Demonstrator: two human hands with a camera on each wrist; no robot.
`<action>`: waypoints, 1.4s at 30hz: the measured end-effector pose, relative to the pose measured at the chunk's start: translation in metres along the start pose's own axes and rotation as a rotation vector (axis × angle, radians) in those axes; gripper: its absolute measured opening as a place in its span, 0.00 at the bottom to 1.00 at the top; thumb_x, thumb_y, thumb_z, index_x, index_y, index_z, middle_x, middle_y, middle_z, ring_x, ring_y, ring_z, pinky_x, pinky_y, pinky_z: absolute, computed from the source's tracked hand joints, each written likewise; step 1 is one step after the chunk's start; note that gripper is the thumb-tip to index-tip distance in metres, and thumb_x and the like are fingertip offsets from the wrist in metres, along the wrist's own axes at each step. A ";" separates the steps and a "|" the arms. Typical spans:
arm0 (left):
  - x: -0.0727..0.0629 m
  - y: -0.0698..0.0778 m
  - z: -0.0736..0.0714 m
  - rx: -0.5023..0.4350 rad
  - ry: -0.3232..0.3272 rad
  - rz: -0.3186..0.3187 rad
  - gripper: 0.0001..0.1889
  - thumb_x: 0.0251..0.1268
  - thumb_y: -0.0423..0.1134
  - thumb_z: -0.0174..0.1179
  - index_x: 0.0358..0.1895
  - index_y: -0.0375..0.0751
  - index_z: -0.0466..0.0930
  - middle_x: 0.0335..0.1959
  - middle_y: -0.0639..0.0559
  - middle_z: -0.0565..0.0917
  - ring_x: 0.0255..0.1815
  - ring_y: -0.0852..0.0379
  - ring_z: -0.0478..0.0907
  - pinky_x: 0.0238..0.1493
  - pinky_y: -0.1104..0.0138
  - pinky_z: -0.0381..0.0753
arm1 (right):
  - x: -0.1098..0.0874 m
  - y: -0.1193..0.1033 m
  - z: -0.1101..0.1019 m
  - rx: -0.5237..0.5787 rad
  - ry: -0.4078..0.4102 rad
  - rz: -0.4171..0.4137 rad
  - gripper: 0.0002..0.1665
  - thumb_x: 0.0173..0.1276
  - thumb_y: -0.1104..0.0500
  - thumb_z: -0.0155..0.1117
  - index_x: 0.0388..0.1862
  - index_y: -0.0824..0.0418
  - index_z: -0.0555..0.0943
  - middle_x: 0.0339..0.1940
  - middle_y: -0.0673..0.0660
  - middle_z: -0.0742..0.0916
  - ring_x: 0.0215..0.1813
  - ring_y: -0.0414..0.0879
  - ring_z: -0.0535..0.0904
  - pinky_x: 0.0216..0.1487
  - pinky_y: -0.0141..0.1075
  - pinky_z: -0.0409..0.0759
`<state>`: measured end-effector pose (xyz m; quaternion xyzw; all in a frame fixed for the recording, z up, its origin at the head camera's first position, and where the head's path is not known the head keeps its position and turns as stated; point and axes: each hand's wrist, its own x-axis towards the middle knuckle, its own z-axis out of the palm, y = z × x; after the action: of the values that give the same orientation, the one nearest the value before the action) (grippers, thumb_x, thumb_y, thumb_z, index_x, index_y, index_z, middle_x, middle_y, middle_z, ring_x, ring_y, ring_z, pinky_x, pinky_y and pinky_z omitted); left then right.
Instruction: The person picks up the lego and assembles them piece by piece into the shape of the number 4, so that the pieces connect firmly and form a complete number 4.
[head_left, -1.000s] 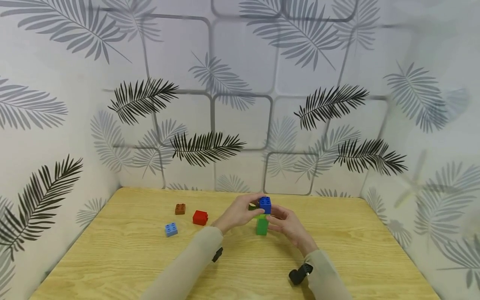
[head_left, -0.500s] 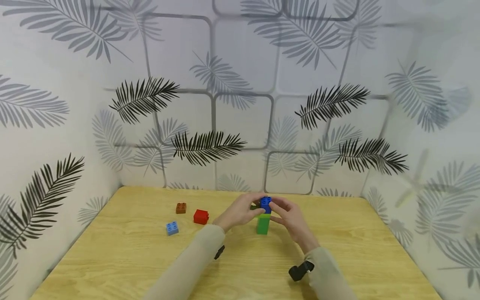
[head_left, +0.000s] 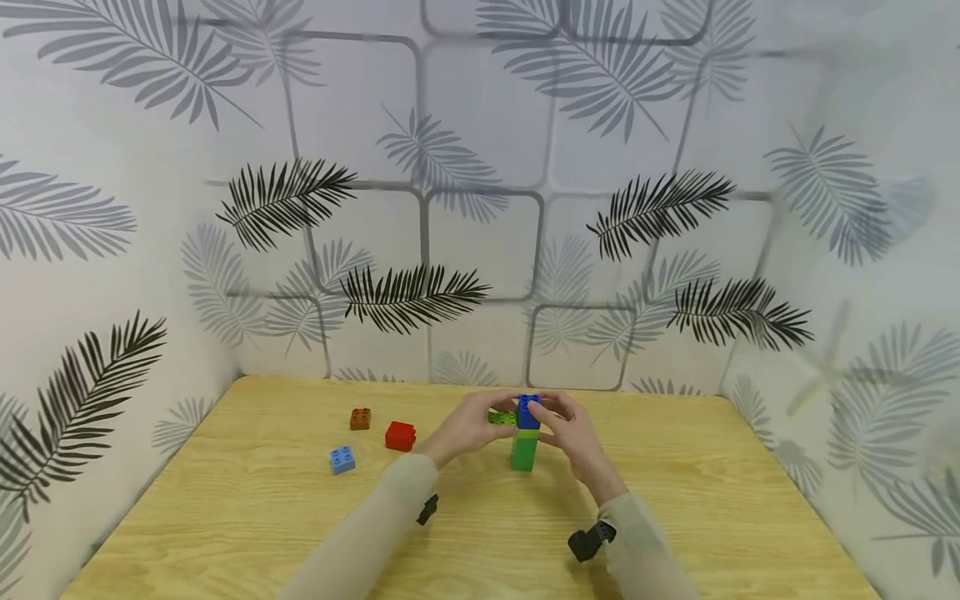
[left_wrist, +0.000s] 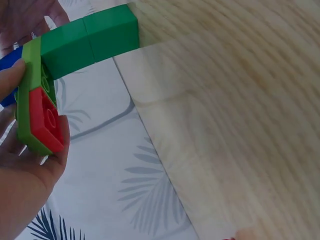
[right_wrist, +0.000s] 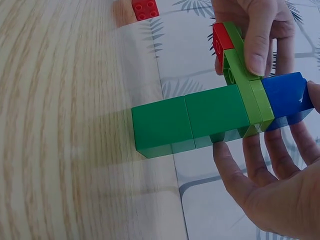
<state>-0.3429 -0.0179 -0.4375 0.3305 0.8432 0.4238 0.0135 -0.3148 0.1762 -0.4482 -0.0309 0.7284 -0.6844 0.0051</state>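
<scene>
together, left hand (head_left: 467,427) and right hand (head_left: 564,432) are pinching the blue brick (head_left: 528,412) and lime plate (head_left: 503,418) atop a green tower (head_left: 524,452).

Both arms wear long beige sleeves (head_left: 375,533), each with a small black wrist device (head_left: 587,542).

No legible text, label, brand, number or sign appears in any view. The plastic building bricks show only plain studs without readable marks, the pale wooden table (head_left: 675,500) bears only wood grain, and the white wall covering (head_left: 480,167) carries only grey and black palm-leaf prints and rounded squares.
</scene>
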 end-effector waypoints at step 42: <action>-0.078 -0.085 -0.085 0.088 -0.026 -0.284 0.24 0.55 0.26 0.68 0.58 0.41 0.81 0.63 0.43 0.77 0.64 0.43 0.72 0.59 0.52 0.77 | 0.000 0.001 -0.003 -0.007 -0.030 0.017 0.30 0.70 0.46 0.63 0.66 0.58 0.74 0.58 0.60 0.81 0.55 0.47 0.80 0.61 0.56 0.77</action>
<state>-0.3543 -0.1581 -0.4644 0.2135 0.8991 0.3758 0.0697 -0.3152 0.1794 -0.4493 -0.0350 0.7309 -0.6813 0.0219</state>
